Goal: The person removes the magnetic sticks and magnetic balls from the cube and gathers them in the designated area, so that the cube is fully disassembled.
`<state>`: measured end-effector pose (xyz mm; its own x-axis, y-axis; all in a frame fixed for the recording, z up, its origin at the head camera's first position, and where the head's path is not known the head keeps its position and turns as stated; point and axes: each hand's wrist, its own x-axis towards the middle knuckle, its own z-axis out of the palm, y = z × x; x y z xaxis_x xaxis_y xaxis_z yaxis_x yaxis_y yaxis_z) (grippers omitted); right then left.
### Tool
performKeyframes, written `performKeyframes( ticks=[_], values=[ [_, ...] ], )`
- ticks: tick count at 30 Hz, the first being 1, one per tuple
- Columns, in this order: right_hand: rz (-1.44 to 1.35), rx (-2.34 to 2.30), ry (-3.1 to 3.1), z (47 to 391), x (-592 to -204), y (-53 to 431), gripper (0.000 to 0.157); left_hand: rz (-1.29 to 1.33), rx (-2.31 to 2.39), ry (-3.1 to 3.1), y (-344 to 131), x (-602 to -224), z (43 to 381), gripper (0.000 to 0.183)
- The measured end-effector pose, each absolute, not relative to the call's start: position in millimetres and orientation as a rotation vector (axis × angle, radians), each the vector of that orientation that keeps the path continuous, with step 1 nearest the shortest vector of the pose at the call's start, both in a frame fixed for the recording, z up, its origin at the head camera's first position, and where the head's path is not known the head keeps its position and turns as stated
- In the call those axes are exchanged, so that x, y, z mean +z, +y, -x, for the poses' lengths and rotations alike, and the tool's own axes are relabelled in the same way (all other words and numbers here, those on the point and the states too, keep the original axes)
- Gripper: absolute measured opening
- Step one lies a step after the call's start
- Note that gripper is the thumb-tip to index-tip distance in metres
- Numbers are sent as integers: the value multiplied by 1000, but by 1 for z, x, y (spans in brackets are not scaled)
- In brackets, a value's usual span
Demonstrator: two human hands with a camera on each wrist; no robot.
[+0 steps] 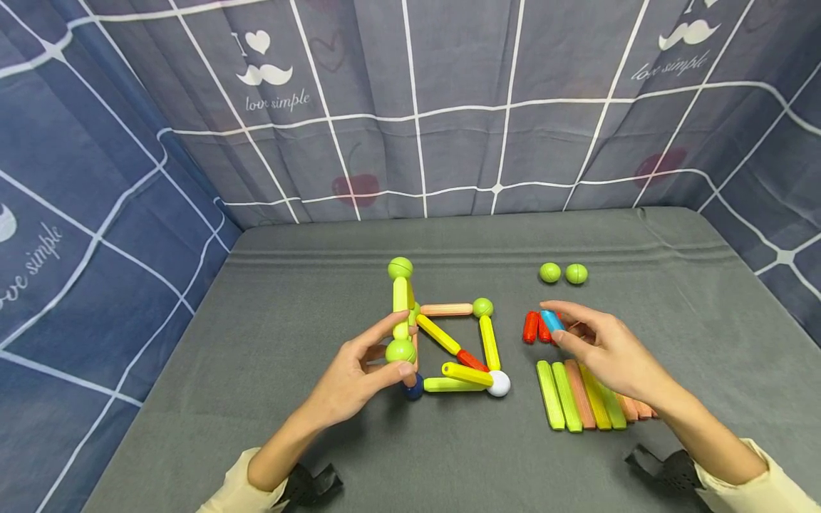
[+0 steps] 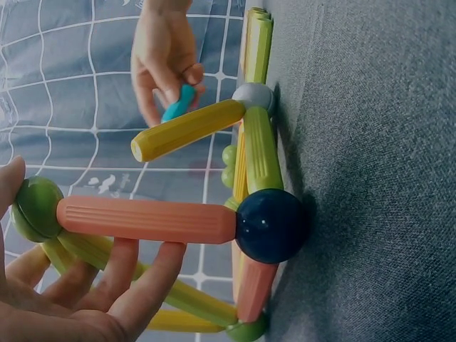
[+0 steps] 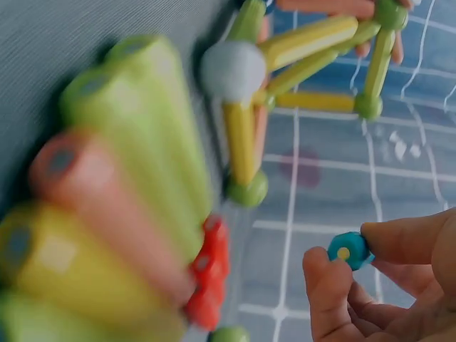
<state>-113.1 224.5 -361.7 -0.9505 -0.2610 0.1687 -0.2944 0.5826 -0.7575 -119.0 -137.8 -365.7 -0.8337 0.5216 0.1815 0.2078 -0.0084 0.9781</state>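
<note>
My left hand point(image 1: 343, 381) grips the raised side of a frame of magnetic rods and balls, its fingers around the near upper green ball point(image 1: 400, 351) and the orange rod point(image 2: 146, 219) below it. That rod runs down to a dark blue ball point(image 2: 271, 226) on the cloth. From a white ball point(image 1: 499, 383) at the base's near right corner, a yellow rod point(image 1: 467, 374) slants upward with one end loose. Over on the right, my right hand point(image 1: 616, 353) pinches a short blue rod point(image 1: 551, 320) between thumb and fingers, above short red rods point(image 1: 531, 327).
Several long green, orange and yellow rods point(image 1: 579, 395) lie in a row beneath my right forearm. Two loose green balls point(image 1: 550, 273) sit farther back. A grey cloth point(image 1: 308, 271) covers the table, with a patterned curtain point(image 1: 458, 157) behind it.
</note>
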Motion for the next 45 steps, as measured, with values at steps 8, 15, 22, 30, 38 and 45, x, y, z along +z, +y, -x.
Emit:
performKeyframes(
  ticks=[8, 15, 22, 30, 38, 45],
  values=[
    [-327, 1257, -2912, 127, -374, 257, 42, -779, 1909, 2060, -139, -366, 119, 66],
    [-277, 1377, -3009, 139, -384, 267, 47, -785, 1912, 2046, -138, -366, 119, 65],
    [-326, 1338, -3080, 147, -389, 269, 53, -795, 1904, 2064, -138, -366, 120, 65],
    [-366, 1001, -3131, 154, -390, 265, 54, -804, 1902, 2063, -139, -367, 120, 64],
    [-373, 985, -3129, 154, -391, 264, 50, -815, 1906, 2053, -139, -368, 121, 64],
    [-421, 954, -3107, 155, -392, 264, 47, -836, 1918, 2025, -140, -368, 121, 63]
  ],
)
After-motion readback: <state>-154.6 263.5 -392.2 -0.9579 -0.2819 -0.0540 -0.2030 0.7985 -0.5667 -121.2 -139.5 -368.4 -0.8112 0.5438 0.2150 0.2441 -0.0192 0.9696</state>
